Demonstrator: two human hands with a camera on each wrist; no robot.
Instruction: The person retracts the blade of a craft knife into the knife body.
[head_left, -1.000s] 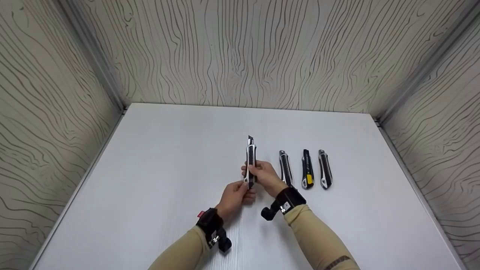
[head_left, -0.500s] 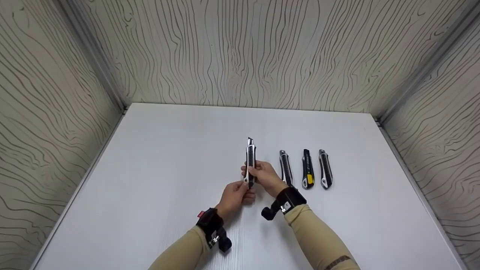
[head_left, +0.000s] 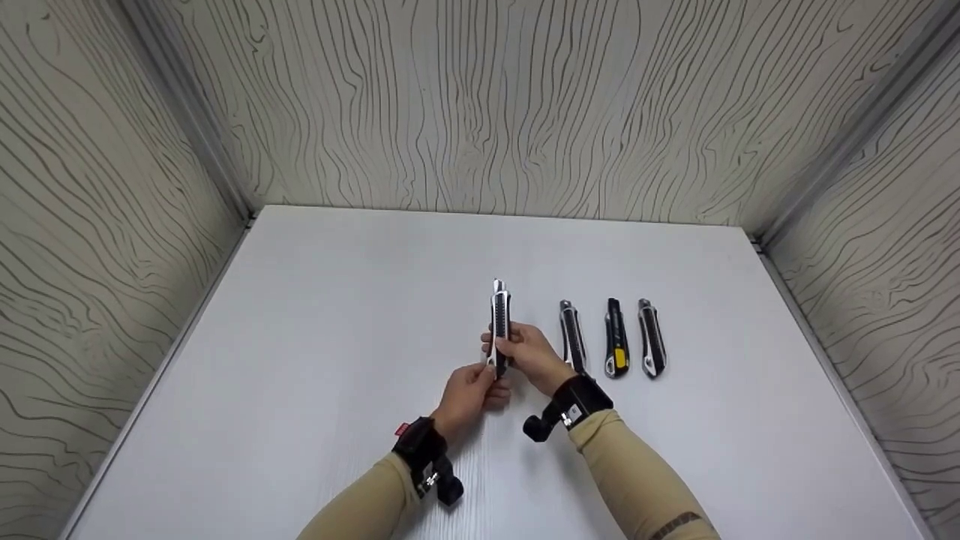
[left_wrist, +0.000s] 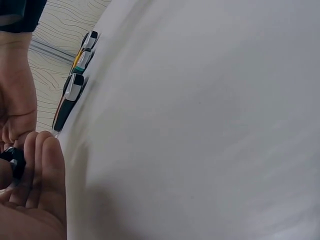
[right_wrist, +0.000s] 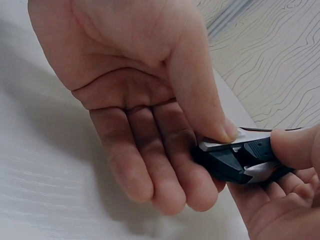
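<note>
Both hands hold a snap-off utility knife [head_left: 500, 315], silver-edged with a dark ridged strip, its nose pointing away from me over the table. In the head view, my left hand [head_left: 466, 391] pinches its butt end, thumb on top. Higher up the handle, my right hand [head_left: 531, 352] grips the body, thumb over the strip. The right wrist view shows the right thumb [right_wrist: 295, 149] on the dark slider, with the left thumb [right_wrist: 215, 120] against the silver end. Left fingers [left_wrist: 47, 160] extend beneath the dark butt [left_wrist: 15, 160] in the left wrist view.
Right of the hands lie a silver-and-black utility knife [head_left: 572, 334], a black one with a yellow slider [head_left: 616, 337], and another silver-and-black knife [head_left: 652, 337], side by side. The white table [head_left: 337, 300] backs onto a wood-grain panel [head_left: 465, 105], with similar panels left and right.
The held knife's blade has slid back into the handle; its dark tip stuck out a second ago, and now only the silver nose shows. The hands have barely moved.
</note>
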